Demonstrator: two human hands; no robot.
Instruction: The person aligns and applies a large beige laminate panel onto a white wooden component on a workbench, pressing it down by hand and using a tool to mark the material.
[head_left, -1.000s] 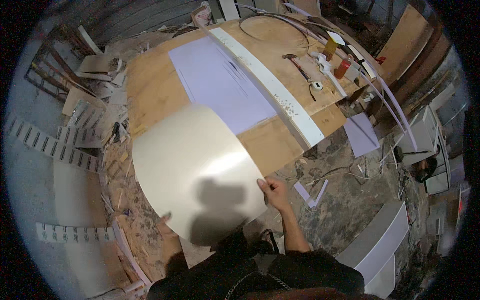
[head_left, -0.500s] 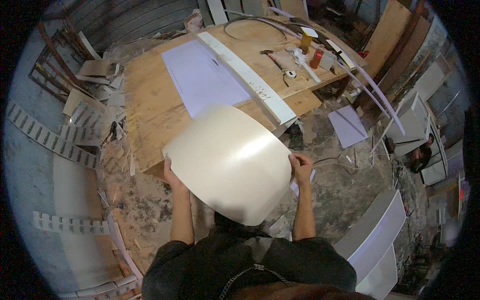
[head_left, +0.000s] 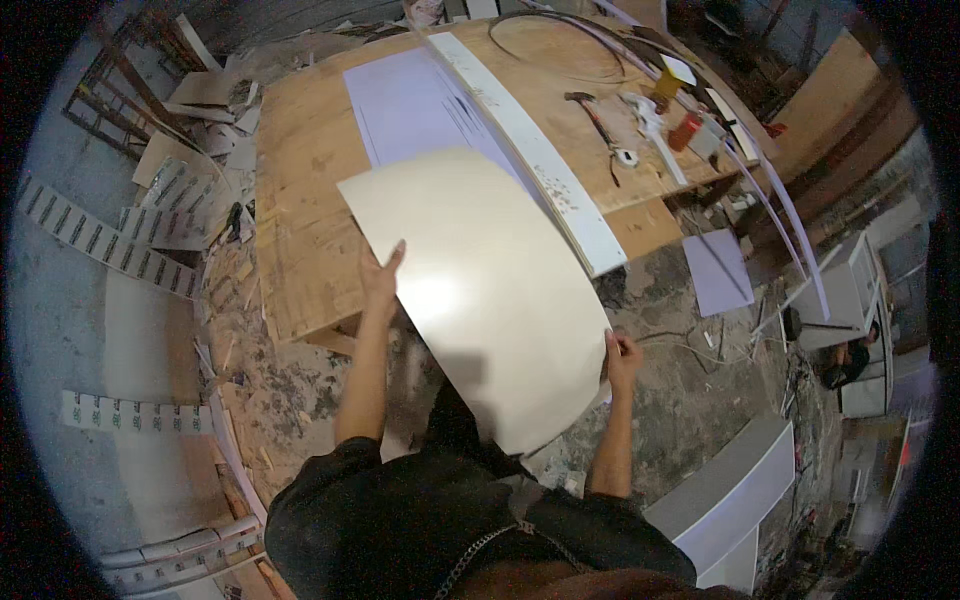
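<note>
A large glossy cream sheet [head_left: 490,290] is held tilted in front of me, its far end over the near part of the wooden table. My left hand [head_left: 381,278] grips its left edge, thumb on top and fingers underneath. On the opposite side my right hand [head_left: 622,358] holds the right edge near the lower corner. Beyond the sheet, a pale lilac sheet [head_left: 400,100] with dark lines lies flat on the table [head_left: 305,200]. Alongside it runs a long white board [head_left: 530,150]. The cream sheet covers the near end of the lilac one.
A hammer [head_left: 590,115], a tape measure [head_left: 626,158] and a red bottle [head_left: 684,131] lie or stand on the table's right side. A lilac panel [head_left: 717,272] rests on the littered floor. At lower right stands a grey-and-white box-like piece [head_left: 730,490]; scraps pile up at left.
The cream sheet has turned and shifted forward and right, over more of the lilac sheet. My left hand has moved up along its edge; my right hand has moved slightly right and down.
</note>
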